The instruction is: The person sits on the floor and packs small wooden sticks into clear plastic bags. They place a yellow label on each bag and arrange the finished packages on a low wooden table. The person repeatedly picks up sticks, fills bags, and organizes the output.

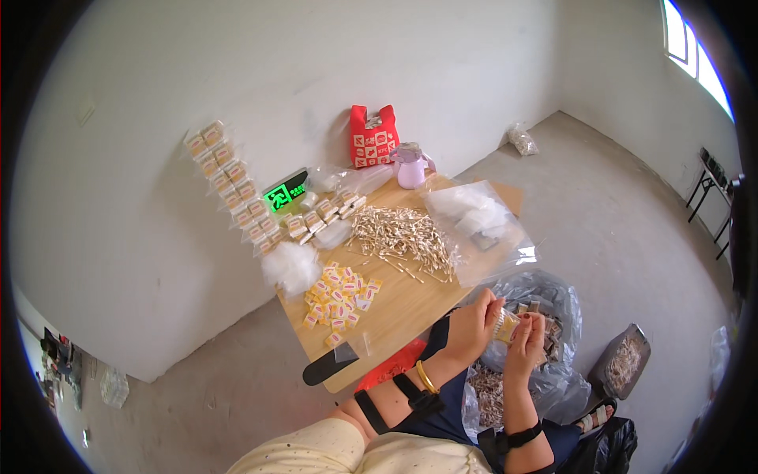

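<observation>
Packet (505, 325), clear and yellow: being held up over translucent plastic bag (565, 291), just off wooden table (412, 306).
Left hand (474, 322): pinching packet's left side, fingers curling in, leaving hardly any gap.
Right hand (526, 340): pinching packet's right side between thumb and fingers, also nearly closed.
Cotton swabs (403, 237): lying loose, heaping mid-table.
Yellow-and-white cards (339, 294): scattering across table's left part.
Clear plastic sheeting (483, 257): overhanging table's right edge.
Lilac jug (411, 174): standing near red bag (373, 138).
</observation>
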### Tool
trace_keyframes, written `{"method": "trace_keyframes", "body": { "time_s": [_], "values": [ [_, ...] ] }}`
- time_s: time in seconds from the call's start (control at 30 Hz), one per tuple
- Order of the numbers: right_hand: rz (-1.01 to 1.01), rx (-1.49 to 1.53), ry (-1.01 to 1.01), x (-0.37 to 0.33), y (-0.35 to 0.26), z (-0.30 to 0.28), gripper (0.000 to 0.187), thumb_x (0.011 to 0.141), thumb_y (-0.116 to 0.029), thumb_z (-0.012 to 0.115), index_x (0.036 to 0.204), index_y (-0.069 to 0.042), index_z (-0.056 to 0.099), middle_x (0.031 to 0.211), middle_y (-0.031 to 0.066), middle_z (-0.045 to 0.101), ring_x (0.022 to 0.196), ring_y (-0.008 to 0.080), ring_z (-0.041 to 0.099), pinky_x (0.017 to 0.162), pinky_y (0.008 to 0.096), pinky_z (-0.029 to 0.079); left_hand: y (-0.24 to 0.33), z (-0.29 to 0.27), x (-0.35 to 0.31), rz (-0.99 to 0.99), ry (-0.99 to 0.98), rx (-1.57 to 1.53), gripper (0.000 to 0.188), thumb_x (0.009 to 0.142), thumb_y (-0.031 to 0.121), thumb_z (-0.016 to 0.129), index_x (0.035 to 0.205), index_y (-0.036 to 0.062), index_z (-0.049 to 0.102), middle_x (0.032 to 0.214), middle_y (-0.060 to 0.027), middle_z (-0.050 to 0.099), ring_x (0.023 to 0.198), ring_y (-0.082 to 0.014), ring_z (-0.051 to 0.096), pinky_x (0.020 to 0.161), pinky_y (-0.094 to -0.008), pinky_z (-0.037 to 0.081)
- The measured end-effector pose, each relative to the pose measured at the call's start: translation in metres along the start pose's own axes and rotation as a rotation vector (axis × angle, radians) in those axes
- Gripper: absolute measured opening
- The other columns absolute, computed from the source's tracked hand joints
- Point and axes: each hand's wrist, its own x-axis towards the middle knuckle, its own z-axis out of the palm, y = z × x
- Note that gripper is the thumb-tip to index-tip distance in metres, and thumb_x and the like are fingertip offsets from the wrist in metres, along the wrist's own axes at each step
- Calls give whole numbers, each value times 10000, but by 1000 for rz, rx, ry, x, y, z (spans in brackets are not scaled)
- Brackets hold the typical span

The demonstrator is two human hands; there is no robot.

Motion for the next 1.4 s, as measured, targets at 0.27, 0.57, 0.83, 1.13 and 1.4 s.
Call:
{"method": "trace_keyframes", "body": {
  "time_s": [0.27,0.57,0.83,1.13,1.4],
  "values": [
    [260,197,-33,6,-7,-13,296,1026,-270,440,890,-41,569,695,-42,477,613,25,418,515,199,329,-23,0,-1,-121,-171,-397,285,997,263,511,804,54,505,535,-16,491,439,-101,477,420,-275,337],
    [146,-10,-36,3,-26,1,254,1018,-233,454,966,-32,599,809,10,562,718,69,470,623,233,403,-24,-1,-8,-116,-64,-300,345,979,279,556,733,41,515,561,25,439,527,-35,378,460,-236,300],
    [118,-11,26,8,5,-6,268,1006,-227,493,847,-19,550,689,3,525,660,64,430,587,243,381,-21,3,-5,-115,-47,-380,290,978,258,564,769,66,504,580,78,423,482,8,340,420,-186,249],
    [143,20,91,10,11,-11,248,996,-193,506,828,-14,550,667,10,529,619,78,428,564,254,380,-26,-3,-8,-239,-100,-525,322,968,316,573,785,63,497,570,70,438,492,-4,389,430,-180,293],
    [69,-43,89,11,10,-7,247,984,-203,531,824,-16,554,637,11,505,604,76,414,534,265,363,-25,-16,-14,-470,-322,-683,211,852,199,741,822,88,564,650,65,544,527,5,423,465,-155,302]
  ]
}}
